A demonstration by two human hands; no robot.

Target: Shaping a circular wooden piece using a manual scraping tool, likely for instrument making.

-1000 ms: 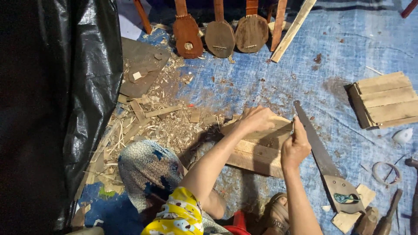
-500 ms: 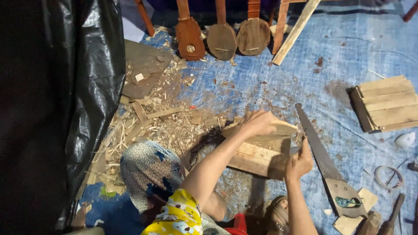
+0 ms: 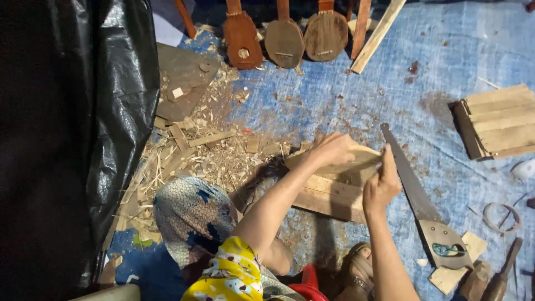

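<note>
— Changed since half a second back?
— Barely. Right hand (image 3: 380, 187) a little higher along the near edge of the wooden piece (image 3: 337, 167), fingers curled together, pressed against that edge; whether clamped around it, cannot tell. Left hand (image 3: 333, 149) as before, spread flat on top, fingers apart, pressing down.
— And the piece itself?
— Lying across a thicker wood block (image 3: 326, 198) on the blue tarp (image 3: 345, 106), just left of the handsaw (image 3: 415, 192), blade nearly touching the right hand.
— Anything held in boxes or crates?
— Slatted wooden crate (image 3: 496, 122) off to the right, well apart, contents hidden from above. Nothing else box-like.
— Farther out?
— Heap of wood shavings (image 3: 212, 156) to the left, beside black plastic sheeting (image 3: 72, 111). Beyond, a row of small unfinished stringed-instrument bodies (image 3: 284, 39) at the far edge.
</note>
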